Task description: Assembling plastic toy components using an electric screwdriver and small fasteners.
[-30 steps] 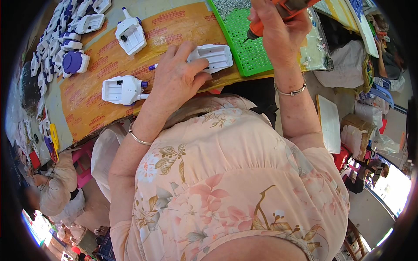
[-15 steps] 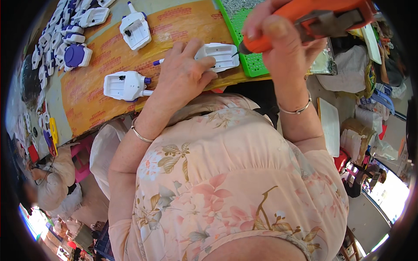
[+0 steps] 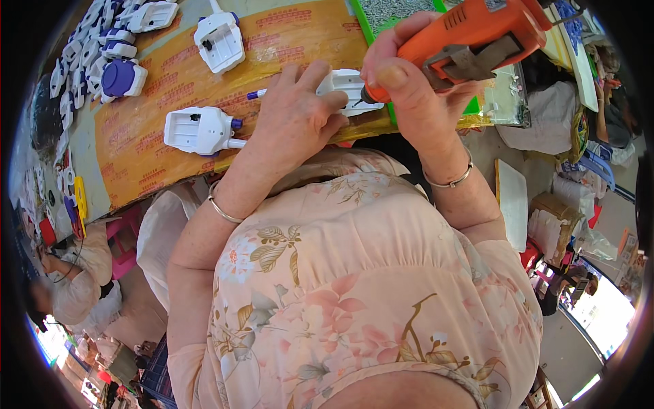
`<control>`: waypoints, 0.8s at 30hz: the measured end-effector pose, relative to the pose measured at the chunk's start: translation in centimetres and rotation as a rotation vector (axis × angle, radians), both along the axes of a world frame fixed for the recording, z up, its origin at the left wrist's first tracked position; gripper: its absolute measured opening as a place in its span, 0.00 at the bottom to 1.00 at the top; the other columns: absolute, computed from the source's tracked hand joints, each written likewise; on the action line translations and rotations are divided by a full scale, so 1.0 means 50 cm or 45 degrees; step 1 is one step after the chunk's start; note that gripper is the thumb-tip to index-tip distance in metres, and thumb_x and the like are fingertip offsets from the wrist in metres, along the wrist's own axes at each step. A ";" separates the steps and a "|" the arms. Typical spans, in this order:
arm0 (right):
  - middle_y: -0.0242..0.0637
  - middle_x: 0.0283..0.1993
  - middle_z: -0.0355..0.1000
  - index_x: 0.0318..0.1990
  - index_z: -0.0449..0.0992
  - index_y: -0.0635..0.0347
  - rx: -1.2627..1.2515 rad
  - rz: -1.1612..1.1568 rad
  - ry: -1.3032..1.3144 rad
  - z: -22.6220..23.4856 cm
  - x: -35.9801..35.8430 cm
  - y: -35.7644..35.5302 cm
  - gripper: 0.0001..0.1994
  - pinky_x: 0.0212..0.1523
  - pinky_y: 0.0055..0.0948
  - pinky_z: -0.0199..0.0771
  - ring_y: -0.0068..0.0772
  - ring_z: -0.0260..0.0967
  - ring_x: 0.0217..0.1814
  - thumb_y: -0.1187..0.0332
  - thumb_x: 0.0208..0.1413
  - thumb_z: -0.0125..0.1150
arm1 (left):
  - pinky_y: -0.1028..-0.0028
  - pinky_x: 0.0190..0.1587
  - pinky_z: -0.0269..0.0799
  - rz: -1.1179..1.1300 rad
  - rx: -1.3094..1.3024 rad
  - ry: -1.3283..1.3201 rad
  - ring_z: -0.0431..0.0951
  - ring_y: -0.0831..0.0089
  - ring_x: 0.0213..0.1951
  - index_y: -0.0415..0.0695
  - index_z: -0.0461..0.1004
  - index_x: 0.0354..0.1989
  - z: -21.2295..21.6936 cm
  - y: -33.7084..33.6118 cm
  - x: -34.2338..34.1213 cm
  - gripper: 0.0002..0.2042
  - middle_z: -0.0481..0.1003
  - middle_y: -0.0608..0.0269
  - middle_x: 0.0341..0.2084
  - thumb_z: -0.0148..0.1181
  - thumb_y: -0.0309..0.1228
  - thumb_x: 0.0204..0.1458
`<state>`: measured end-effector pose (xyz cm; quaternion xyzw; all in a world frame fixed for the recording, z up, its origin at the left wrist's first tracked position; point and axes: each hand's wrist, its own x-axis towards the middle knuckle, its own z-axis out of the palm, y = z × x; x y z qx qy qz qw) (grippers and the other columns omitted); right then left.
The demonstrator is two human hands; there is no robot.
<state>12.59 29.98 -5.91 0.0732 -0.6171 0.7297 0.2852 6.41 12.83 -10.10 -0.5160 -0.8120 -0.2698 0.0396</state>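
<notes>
My left hand [image 3: 296, 112] is closed around a white plastic housing [image 3: 346, 83] and holds it down on the table. The housing lies with its hollow side up, and a purple-tipped white stem [image 3: 256, 94] sticks out on the other side of the hand. In my right hand [image 3: 417, 102] is an orange electric screwdriver [image 3: 470, 41], tilted, with its dark bit pointing down into the housing's right part. Whether the bit touches a screw is too small to tell. Two more open white housings, one [image 3: 197, 131] left of my left hand and one [image 3: 219, 42] beyond it, lie hollow side up.
Brown printed tape covers the table [image 3: 150, 160]. A green tray [image 3: 360, 15] of small silvery metal pieces stands behind the screwdriver. Many white-and-purple housings [image 3: 122, 82] are heaped at the far left. A yellow-handled tool [image 3: 80, 198] lies by the left edge; another person [image 3: 75, 283] sits beyond.
My right hand has come left and down with the screwdriver, bringing its bit from the housing's right end further in over it. My left hand stays on the housing.
</notes>
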 end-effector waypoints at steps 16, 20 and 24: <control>0.28 0.31 0.72 0.40 0.71 0.64 0.641 -0.039 0.122 -0.004 -0.005 0.006 0.12 0.33 0.20 0.70 0.19 0.68 0.30 0.76 0.49 0.67 | 0.58 0.46 0.70 -0.010 0.028 -0.041 0.71 0.55 0.45 0.49 0.83 0.36 -0.006 0.006 0.000 0.12 0.69 0.59 0.44 0.71 0.33 0.41; 0.30 0.31 0.72 0.42 0.70 0.64 0.462 -0.093 0.080 -0.006 0.007 -0.016 0.14 0.35 0.22 0.71 0.19 0.69 0.32 0.76 0.50 0.68 | 0.58 0.47 0.71 -0.053 0.014 -0.049 0.71 0.54 0.46 0.49 0.80 0.44 -0.018 0.008 -0.008 0.19 0.70 0.58 0.45 0.72 0.32 0.40; 0.36 0.32 0.72 0.49 0.67 0.65 -0.052 0.014 -0.020 0.013 0.022 -0.003 0.18 0.33 0.32 0.74 0.28 0.70 0.31 0.72 0.54 0.67 | 0.56 0.49 0.72 -0.006 0.008 -0.109 0.71 0.51 0.47 0.48 0.75 0.52 -0.002 0.003 -0.009 0.27 0.70 0.56 0.46 0.73 0.31 0.39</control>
